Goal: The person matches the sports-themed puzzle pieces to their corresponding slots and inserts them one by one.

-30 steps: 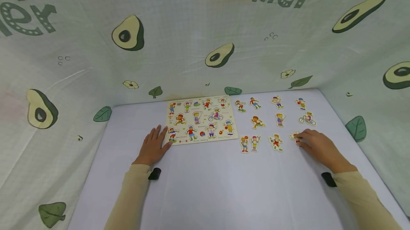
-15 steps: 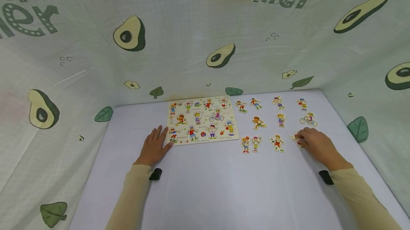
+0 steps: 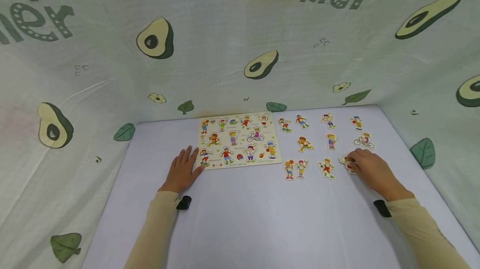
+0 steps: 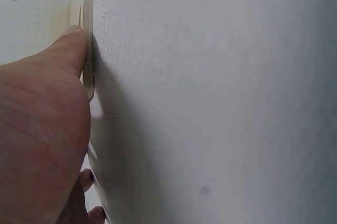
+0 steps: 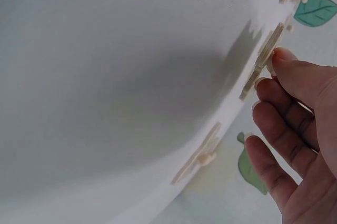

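"Eleven loose figure pieces (image 3: 305, 144) counted to the right of the picture board (image 3: 241, 146). State of your right hand (image 3: 369, 171)?"

"Thumb and forefinger pinched together on one of them, the gripped piece (image 5: 263, 56); my own fingers hide the exact point of contact."

"Location of that piece?"

"Right end of the row nearest me, beside the football piece (image 3: 326, 168) and nearer me than the bicycle piece (image 3: 364, 140). Whether it touches the table (image 3: 247, 215) I cannot tell."

"And your left hand (image 3: 182, 172)?"

"Palm down, fingers extended and apart, at the board's left edge, my thumb touching its near corner. Nothing is held there."

"Foreseeable faults, and causes?"

"Three, in my judgement. First, slippage: the pinch is narrow, and a hold taken off-centre would let the piece swivel or drop. Second, disturbance: the football and bicycle pieces lie near, so a low sideways sweep of my knuckles could shift them. Third, misalignment: a careless press or drag of my left thumb on that corner could skew the board across the smooth-looking table."

"Any item unverified?"

"One: the figure printed on the gripped piece. My fingers cover too much of it to name."
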Available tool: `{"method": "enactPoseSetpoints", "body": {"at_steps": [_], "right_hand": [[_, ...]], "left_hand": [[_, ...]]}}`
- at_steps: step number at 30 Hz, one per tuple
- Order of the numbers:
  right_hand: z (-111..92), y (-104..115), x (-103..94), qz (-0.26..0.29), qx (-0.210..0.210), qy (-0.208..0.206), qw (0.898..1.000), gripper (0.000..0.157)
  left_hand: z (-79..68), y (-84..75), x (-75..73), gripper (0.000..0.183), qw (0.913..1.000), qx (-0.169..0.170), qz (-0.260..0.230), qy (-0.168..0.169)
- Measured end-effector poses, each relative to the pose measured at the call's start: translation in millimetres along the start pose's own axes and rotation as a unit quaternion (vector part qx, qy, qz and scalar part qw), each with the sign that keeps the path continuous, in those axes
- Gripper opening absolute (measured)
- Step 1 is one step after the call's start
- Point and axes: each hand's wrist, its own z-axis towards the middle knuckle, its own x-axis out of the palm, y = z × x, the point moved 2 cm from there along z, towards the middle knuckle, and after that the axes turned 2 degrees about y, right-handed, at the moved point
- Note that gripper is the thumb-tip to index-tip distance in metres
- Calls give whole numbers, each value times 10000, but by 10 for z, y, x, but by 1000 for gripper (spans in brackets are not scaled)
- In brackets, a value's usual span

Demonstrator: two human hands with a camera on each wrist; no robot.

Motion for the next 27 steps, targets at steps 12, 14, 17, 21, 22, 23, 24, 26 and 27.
{"method": "enactPoseSetpoints", "body": {"at_steps": [12, 14, 17, 21, 22, 23, 24, 26, 27], "right_hand": [[120, 115, -59, -57, -158, 98, 9998, 21], [140, 156, -75, -28, -190, 98, 9998, 21], [173, 225, -105, -9, -285, 56, 9996, 19], [232, 327, -139, -38, -444, -26, 9990, 18], [249, 353, -144, -52, -469, -37, 9989, 18], [268, 379, -148, -51, -489, -46, 9988, 18], [287, 407, -152, -48, -497, -41, 9987, 17], [324, 461, -156, -21, -521, -40, 9986, 17], [342, 489, -157, -8, -530, -43, 9986, 18]], "left_hand": [[-10, -29, 5, 76, 10000, -50, -29, -51], [-5, -15, 14, 76, 10000, -37, -34, -32], [0, -1, 32, 77, 10000, -11, -58, -35], [10, 28, 66, 77, 9999, 21, -50, -124], [12, 37, 73, 77, 9999, 18, -45, -143], [13, 41, 77, 77, 9999, 20, -39, -157], [15, 43, 78, 77, 9999, 20, -20, -165], [17, 38, 74, 77, 9999, -1, -3, -149], [18, 30, 68, 77, 9999, -18, 7, -121]]}}
